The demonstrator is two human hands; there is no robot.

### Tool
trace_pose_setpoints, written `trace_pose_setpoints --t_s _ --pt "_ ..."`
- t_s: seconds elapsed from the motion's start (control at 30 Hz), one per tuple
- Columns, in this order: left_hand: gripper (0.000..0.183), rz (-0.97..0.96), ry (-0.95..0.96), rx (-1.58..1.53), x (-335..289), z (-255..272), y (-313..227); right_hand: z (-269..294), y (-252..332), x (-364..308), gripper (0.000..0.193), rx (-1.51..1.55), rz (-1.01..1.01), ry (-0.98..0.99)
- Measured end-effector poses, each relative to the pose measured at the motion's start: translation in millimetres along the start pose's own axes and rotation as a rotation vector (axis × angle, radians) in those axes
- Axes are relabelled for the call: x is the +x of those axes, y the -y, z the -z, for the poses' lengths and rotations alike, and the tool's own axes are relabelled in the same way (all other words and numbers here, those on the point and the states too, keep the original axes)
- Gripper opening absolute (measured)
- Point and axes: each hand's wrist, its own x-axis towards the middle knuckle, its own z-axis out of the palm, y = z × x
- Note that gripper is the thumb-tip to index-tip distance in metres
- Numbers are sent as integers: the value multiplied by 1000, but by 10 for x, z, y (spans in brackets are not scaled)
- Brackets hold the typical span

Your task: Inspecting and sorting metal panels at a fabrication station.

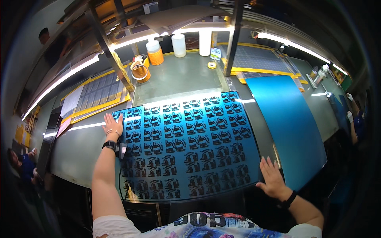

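Observation:
A large blue sheet (180, 147) covered with rows of dark repeated patterns lies flat on the worktable before me. My left hand (113, 126) rests on its upper left edge, fingers spread and stretched away from me. At the lower right edge of the same sheet is my right hand (273, 177), fingers extended, holding nothing; whether its palm presses the sheet or the table beside it I cannot tell. A small dark device (122, 150) sits by my left wrist, near a dark cord. To the right lies a plain blue sheet (291, 129), close to my right hand.
Along the back stand plastic bottles (179, 45), an orange tape roll (141, 71) and a small yellow tape roll (212, 65). Yellow-edged patterned films (97, 95) lie at left, others (258, 59) at right. Metal posts (234, 37) flank the back. Other people work at both sides.

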Motion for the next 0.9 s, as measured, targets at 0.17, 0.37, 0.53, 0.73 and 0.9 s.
trace_pose_setpoints --t_s 0.17,0.37,0.53,0.73,0.9 --pt "87 -50 2 -15 -961 -85 611 -70 96 -149 79 74 -67 -123" --pt "85 -192 27 105 -2771 138 1092 -282 -113 -104 43 68 -44 -450" --pt "58 -901 -115 -5 -3520 408 -4 -336 -166 -48 35 164 -6 -662" --pt "20 -1004 -625 -159 -3286 546 54 288 -135 -6 19 113 216 -949" --pt "14 -993 -938 -135 -2735 2820 -108 1246 98 28 15 527 255 -1168"
